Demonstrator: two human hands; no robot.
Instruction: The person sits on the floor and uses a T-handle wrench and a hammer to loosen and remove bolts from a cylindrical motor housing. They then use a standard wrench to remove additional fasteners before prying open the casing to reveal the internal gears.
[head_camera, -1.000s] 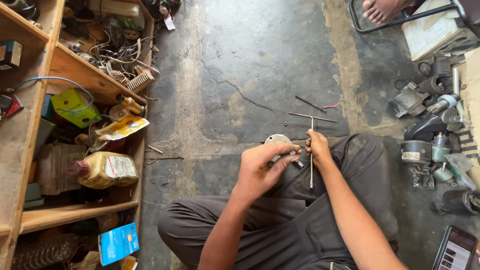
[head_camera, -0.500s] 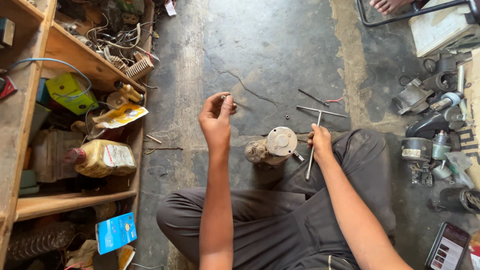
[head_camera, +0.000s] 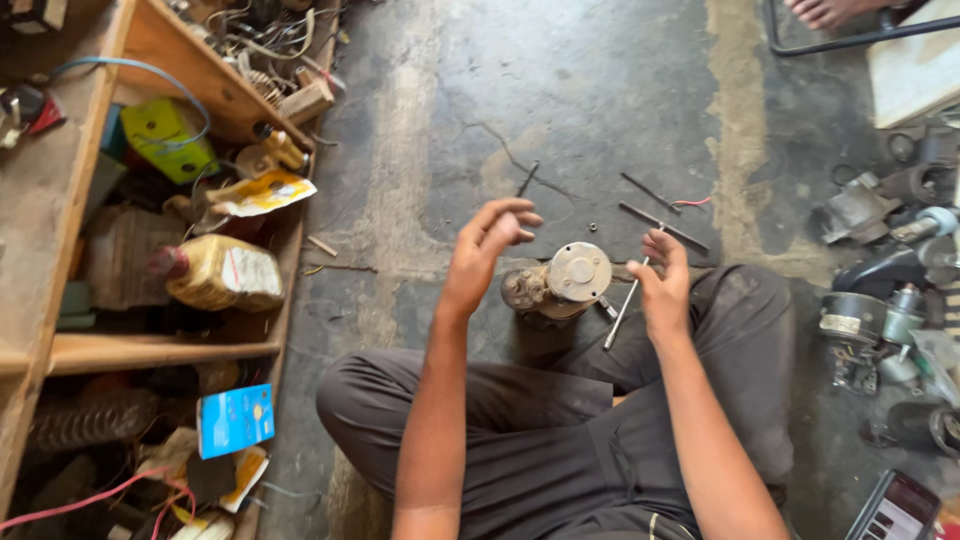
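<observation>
Grey rod (head_camera: 624, 308) in right hand (head_camera: 662, 290)

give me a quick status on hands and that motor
Left hand raised, open, empty. Right hand grips thin metal rod. Small motor on floor between them, nothing blocking.

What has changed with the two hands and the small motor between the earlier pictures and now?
The left hand let go of the small motor, where it worked a second ago, and lifted up and away to the left; it now hangs open above the floor. The right hand kept hold of the thin metal rod. The motor stayed on the floor before the crossed legs.
</observation>
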